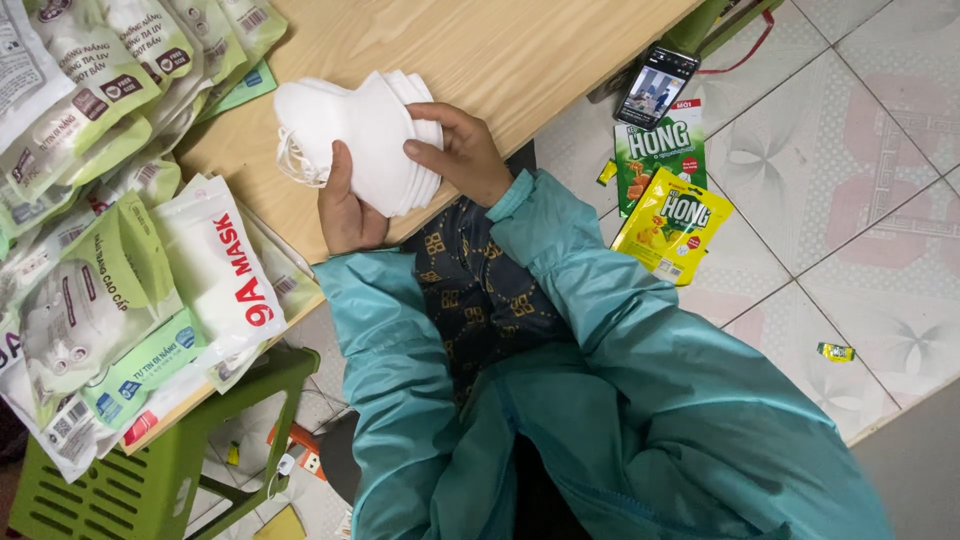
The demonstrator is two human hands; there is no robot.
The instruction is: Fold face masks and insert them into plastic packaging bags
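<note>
Here, a stack of white face masks (365, 140) lies at the near edge of the wooden table (520, 50), held between both hands. The left hand (345, 205) grips it from about 7 o'clock, thumb pressed up on the face of the stack; the right hand (465, 150) closes on it from 3 o'clock, fingers curled over the edge. The stack's long axis runs roughly 10 to 4 o'clock. Packaged masks (120, 250) lie heaped at 9 o'clock.
</note>
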